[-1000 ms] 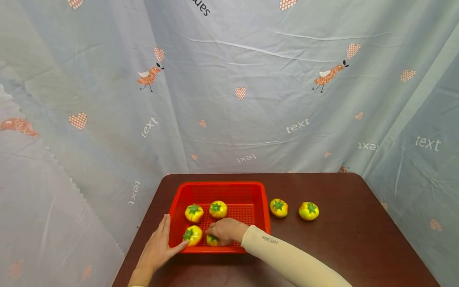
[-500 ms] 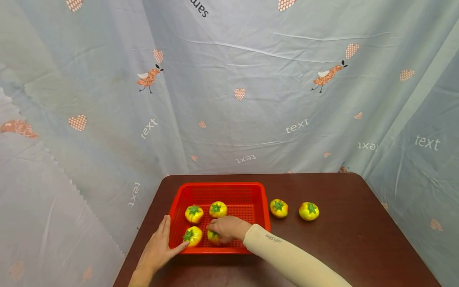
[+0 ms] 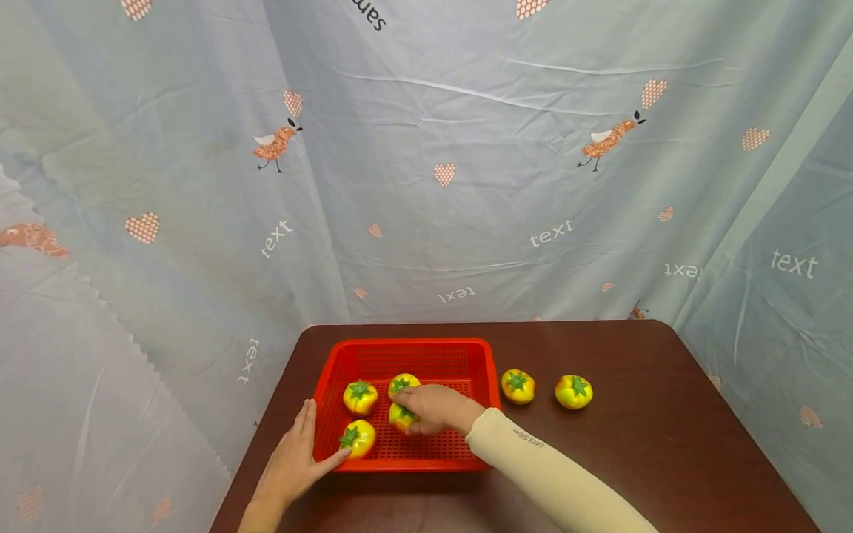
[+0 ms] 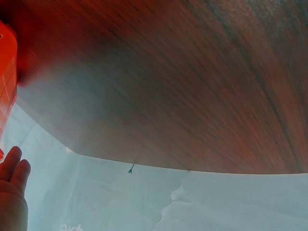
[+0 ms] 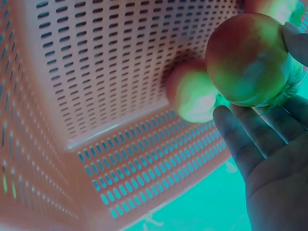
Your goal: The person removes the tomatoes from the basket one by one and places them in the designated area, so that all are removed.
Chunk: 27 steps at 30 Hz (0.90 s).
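My right hand (image 3: 438,409) is inside the red plastic basket (image 3: 426,465), gripping a yellow-red tomato (image 3: 400,420) with a green star-shaped top. In the right wrist view, thumb and fingers hold this tomato (image 5: 248,60) from opposite sides, above the perforated basket floor. Just behind it sits another tomato (image 3: 403,381), partly covered by my fingertips in the head view. Two more lie along the left side, a back tomato (image 3: 360,398) and a front tomato (image 3: 358,438). My left hand (image 3: 291,455) rests at the basket's front left corner, fingers straight along the outer wall, thumb over the rim.
To the right of the basket, two tomatoes lie on the dark brown table (image 3: 640,437): a nearer one (image 3: 518,386) and a farther one (image 3: 574,391). A grey patterned curtain (image 3: 466,185) hangs behind the table and on both sides.
My right hand has lifted the tomato from the basket's front part and carried it back, towards the tomato behind it. My left hand has stayed at the corner.
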Motion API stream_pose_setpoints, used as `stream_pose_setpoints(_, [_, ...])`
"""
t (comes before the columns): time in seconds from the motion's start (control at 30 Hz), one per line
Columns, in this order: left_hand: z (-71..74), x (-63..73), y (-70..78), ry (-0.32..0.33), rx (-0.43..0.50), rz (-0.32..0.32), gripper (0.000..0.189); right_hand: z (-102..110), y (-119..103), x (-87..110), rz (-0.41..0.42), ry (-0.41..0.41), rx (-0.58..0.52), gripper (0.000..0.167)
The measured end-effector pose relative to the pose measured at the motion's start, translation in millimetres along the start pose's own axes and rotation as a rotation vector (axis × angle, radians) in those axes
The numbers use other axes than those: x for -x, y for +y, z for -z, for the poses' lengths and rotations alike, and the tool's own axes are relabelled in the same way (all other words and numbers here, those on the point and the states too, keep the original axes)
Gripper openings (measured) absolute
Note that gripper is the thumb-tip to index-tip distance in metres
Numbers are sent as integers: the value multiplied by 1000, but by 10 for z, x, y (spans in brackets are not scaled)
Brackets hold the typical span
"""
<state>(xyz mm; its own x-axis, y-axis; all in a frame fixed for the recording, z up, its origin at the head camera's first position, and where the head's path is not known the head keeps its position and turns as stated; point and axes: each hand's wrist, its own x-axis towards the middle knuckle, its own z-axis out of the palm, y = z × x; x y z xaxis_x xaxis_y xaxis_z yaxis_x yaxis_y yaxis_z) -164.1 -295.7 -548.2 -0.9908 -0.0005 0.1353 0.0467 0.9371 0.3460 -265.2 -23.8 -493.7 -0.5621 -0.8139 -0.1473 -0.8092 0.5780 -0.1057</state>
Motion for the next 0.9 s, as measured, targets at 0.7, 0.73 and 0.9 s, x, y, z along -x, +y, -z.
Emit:
stream_pose_setpoints(0.7, [2,-4,5,6,-5,-8,113,133,213,163,-76,56,-90,69])
stream_pose_setpoints(0.73, [2,-5,3,5,-7,-7,113,138,219,168,-79,58,-90,69])
stream_pose_setpoints(0.9, [2,-5,-4,0,-8,-3,114,154,248,204,-90,56,-88,69])
